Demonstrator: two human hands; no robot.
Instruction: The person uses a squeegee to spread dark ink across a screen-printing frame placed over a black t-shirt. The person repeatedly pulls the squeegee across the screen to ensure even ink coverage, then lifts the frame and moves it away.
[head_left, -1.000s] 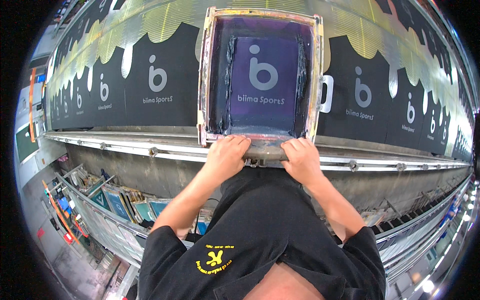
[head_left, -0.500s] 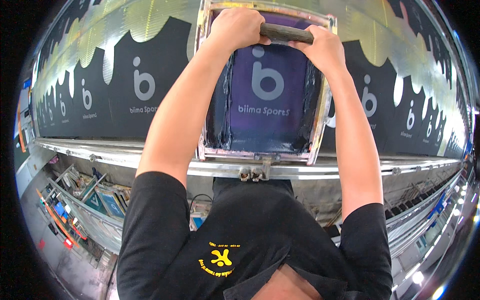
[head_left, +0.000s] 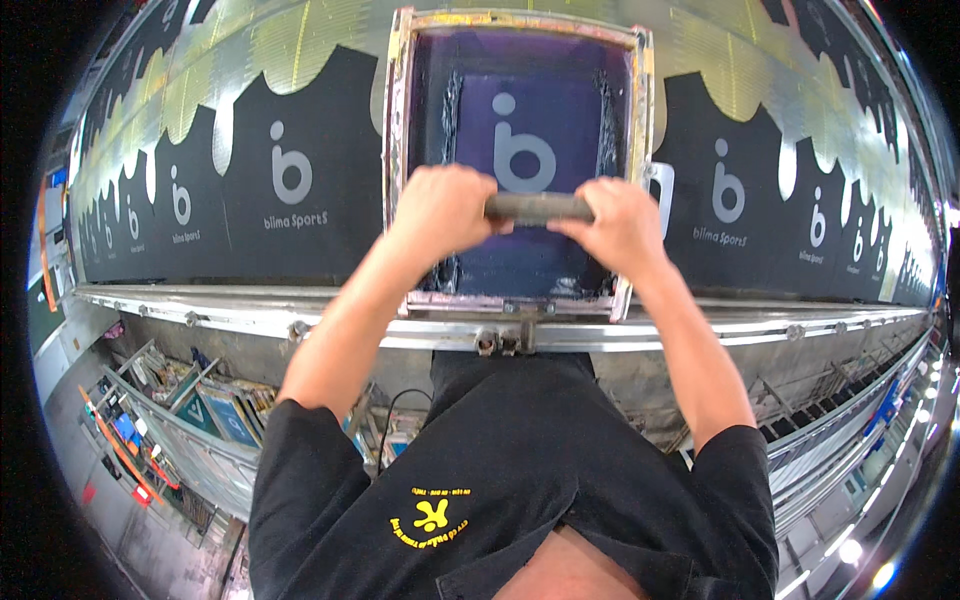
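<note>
My left hand (head_left: 452, 212) and my right hand (head_left: 615, 228) grip the two ends of a squeegee (head_left: 540, 207) with a worn wooden handle. The squeegee stands across the lower half of a purple screen mesh, its blade mostly hidden under the handle and fingers. A pale logo shows in the mesh above it, and its lower part is covered. Around the mesh runs a stained screen printing frame (head_left: 641, 110), with dark ink smeared along its inner sides. The frame lies over the long table, its near edge at a metal rail.
Dark fabric pieces (head_left: 300, 180) with pale printed logos line the table on both sides of the frame. A metal rail (head_left: 240, 318) with clamps runs along the near edge. Below left, several framed screens (head_left: 232, 415) stand in a rack.
Both hands have pulled the squeegee from the far end of the screen toward me, past the middle of the logo. My elbows have bent.
</note>
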